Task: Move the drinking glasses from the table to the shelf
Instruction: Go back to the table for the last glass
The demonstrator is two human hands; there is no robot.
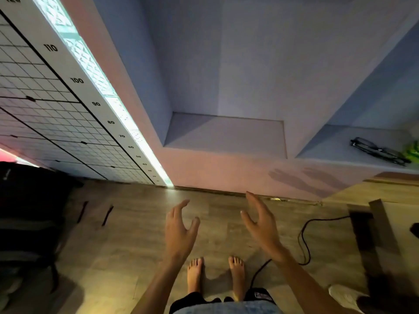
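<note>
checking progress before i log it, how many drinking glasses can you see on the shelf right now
0. The lilac wall shelf's middle niche is bare; the right niche holds only black folded eyeglasses. Its far right is cut off, so some may be hidden.

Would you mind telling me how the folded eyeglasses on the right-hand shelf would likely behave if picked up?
The eyeglasses look thin-framed, so probably light. Folded flat on the right shelf, they should slide rather than roll. The lenses and hinges are likely fragile.
</note>
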